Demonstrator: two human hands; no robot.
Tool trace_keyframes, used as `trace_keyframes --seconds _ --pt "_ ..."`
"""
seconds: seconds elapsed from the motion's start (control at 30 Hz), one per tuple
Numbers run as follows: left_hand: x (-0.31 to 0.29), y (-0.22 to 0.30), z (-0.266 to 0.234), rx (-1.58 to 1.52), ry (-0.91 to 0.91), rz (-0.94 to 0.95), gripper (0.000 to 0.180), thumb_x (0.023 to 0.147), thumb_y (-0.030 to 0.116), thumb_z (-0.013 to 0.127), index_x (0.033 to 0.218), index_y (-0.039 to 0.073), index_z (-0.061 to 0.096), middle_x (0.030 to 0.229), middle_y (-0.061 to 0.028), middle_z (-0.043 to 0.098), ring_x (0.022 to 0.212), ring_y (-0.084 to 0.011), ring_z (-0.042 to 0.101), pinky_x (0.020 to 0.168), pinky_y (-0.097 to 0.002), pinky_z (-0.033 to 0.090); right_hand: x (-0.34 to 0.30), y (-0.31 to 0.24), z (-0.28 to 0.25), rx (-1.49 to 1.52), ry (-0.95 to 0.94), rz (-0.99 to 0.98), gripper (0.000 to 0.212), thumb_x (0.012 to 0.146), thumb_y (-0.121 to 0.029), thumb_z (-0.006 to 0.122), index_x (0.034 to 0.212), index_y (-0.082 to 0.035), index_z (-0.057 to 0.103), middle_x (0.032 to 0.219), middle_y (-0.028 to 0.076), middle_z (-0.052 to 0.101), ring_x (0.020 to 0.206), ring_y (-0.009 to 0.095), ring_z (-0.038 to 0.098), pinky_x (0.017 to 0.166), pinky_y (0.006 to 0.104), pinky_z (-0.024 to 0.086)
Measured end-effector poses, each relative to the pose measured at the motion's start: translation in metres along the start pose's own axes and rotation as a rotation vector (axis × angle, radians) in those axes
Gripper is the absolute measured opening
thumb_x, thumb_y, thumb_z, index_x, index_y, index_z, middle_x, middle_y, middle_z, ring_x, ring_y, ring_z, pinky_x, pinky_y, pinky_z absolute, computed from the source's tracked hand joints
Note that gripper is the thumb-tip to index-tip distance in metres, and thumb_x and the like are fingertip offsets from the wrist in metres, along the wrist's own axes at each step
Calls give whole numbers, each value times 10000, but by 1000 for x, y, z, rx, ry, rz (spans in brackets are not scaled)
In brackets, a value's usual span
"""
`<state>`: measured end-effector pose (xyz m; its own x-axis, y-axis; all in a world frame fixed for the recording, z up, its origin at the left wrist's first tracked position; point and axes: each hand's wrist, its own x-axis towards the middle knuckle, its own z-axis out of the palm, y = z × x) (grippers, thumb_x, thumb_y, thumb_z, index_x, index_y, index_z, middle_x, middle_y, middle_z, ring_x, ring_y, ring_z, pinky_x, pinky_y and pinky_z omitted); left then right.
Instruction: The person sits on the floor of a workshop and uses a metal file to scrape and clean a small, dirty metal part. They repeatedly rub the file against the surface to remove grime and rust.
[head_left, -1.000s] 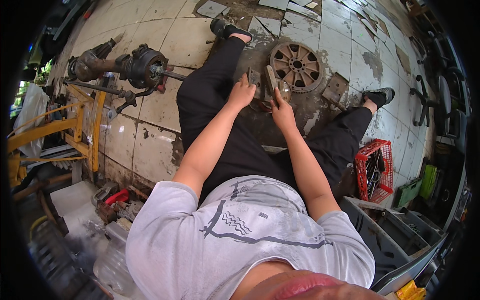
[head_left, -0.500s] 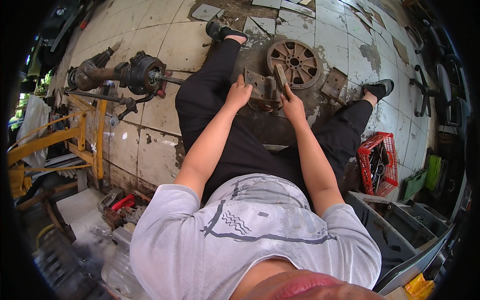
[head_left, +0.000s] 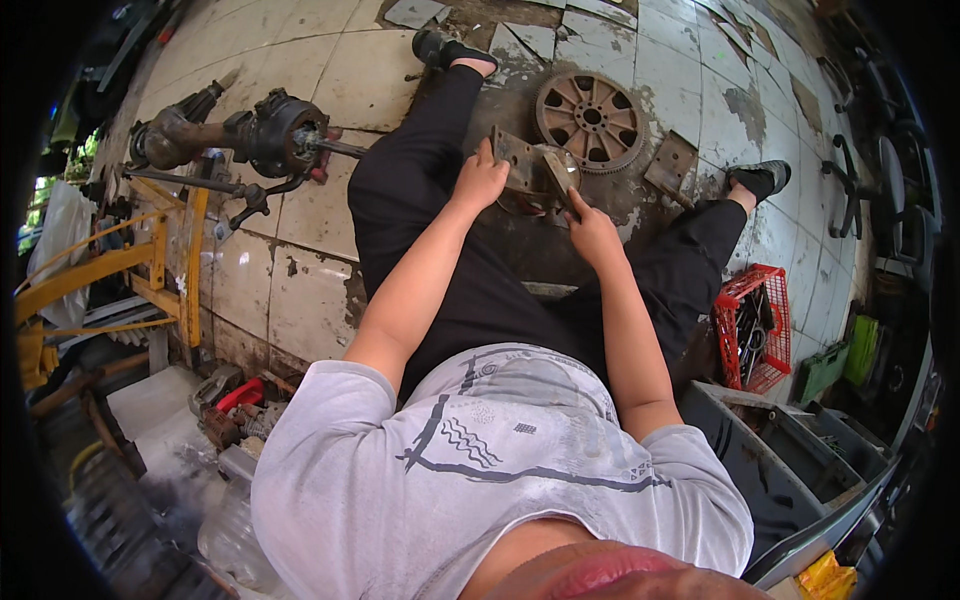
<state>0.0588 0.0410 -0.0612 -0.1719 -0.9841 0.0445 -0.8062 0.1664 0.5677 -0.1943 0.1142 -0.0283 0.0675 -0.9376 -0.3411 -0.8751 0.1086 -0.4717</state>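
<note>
My left hand [head_left: 482,180] grips the left edge of a rusty metal bracket [head_left: 516,163], an angled plate with holes, tilted up between my legs. My right hand [head_left: 595,236] is closed around the lower end of a narrow tan bar [head_left: 560,173], which looks like a wooden-backed brush. Its underside is hidden, so bristles cannot be made out. The bar lies over the bracket's right side; whether they touch is unclear. Just beyond sits a large rusty toothed flywheel [head_left: 592,137], flat on the floor. A second rusty plate with holes [head_left: 671,160] lies to its right.
An axle assembly [head_left: 200,140] lies at the left by a yellow metal frame [head_left: 158,255]. A red crate of tools [head_left: 775,372] and a grey compartment box [head_left: 815,520] stand at the right. Broken tiles [head_left: 525,42] lie at the far side.
My right hand and the tan bar have shifted a little toward me along the bracket. My left hand still grips the bracket, in nearly the same place.
</note>
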Motion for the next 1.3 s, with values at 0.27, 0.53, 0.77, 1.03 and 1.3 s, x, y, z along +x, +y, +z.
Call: trace_keyframes --seconds 0.27,0.53,0.77,1.03,1.3 --pt "1 5 -11 -78 -177 -132 660 993 271 517 1516 -117 406 1528 -381 456 1322 -501 551 1112 -505 457 2 2 7 -83 -17 21 564 1045 -363 594 1591 -285 478 1105 265 695 1042 476 689 892 557 555" --pt "14 -11 15 -116 -107 -118 657 991 265 528 1466 -173 406 1509 -383 468 1312 -495 559 1093 -515 472 26 8 2 44 104 9 573 1033 -307 636 1587 -268 495 1095 245 706 1052 448 680 906 520 537" --pt "6 3 -6 -238 -141 -254 749 983 328 522 1535 -143 337 1450 -396 521 1292 -511 569 1078 -522 481 -38 -11 -42 218 -33 -107 587 1031 -237 660 1592 -265 488 1247 250 711 1123 434 681 959 447 530" --pt "6 10 -13 -275 -137 -290 761 981 335 527 1541 -143 335 1461 -398 514 1301 -509 565 1090 -526 470 -44 8 -33 148 -5 -12 600 996 -251 693 1568 -305 521 1160 250 727 1114 421 688 967 477 539" --pt "7 5 -5 -312 -118 -256 755 981 338 536 1516 -154 330 1282 -399 630 1202 -526 622 1045 -543 493 -46 34 -47 2 -95 -3 623 955 -238 748 1543 -299 552 1212 220 727 1145 400 680 976 478 527"
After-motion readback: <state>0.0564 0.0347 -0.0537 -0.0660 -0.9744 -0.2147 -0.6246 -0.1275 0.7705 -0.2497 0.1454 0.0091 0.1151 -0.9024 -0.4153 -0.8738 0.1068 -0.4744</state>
